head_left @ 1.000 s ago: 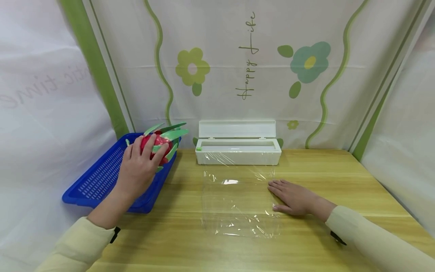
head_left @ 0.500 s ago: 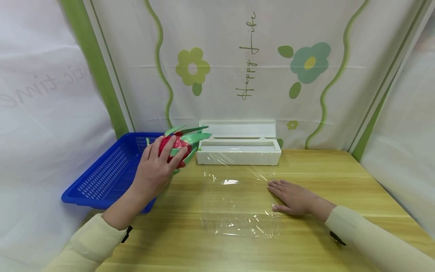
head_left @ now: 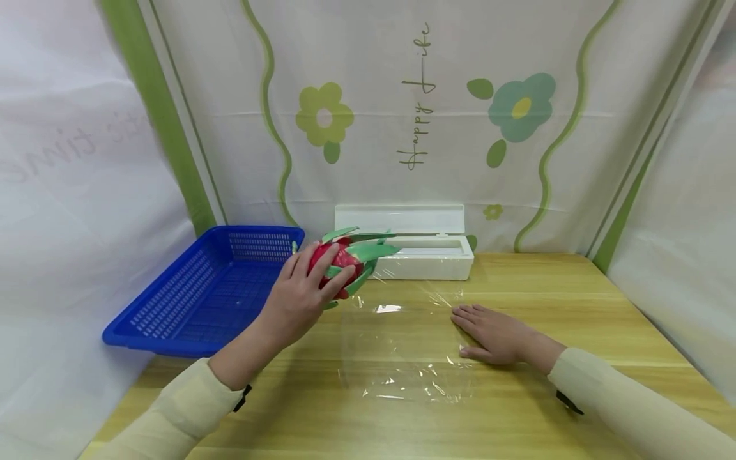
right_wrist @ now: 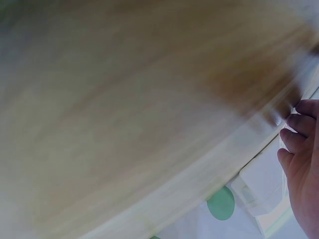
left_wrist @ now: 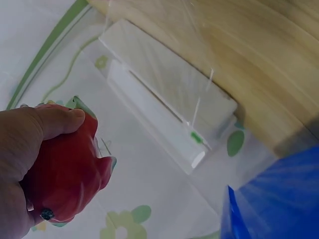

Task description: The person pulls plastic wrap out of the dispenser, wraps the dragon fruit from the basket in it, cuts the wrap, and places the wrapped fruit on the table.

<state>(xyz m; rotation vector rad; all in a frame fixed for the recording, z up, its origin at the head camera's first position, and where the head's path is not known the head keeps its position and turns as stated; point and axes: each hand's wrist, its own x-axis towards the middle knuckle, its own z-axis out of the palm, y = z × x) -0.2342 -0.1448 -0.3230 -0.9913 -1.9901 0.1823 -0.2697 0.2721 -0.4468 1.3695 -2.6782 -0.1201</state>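
Observation:
My left hand (head_left: 299, 297) grips a red dragon fruit (head_left: 344, 257) with green leaf tips, held above the table between the blue basket and the plastic film. In the left wrist view the thumb wraps over the dragon fruit (left_wrist: 67, 172). A sheet of clear cling film (head_left: 402, 358) lies on the table, running out from a white cling film box (head_left: 425, 267) whose lid stands up. My right hand (head_left: 497, 335) rests flat on the table, its fingertips at the film's right edge. The right wrist view shows part of the right hand (right_wrist: 303, 149) at its edge.
A blue plastic basket (head_left: 144, 342) with slotted walls stands at the left of the wooden table (head_left: 546, 409). White curtains with printed flowers (head_left: 522, 107) enclose the back and both sides.
My left hand has carried the dragon fruit rightward from over the basket to in front of the film box's left end. The right hand and the film have stayed in place.

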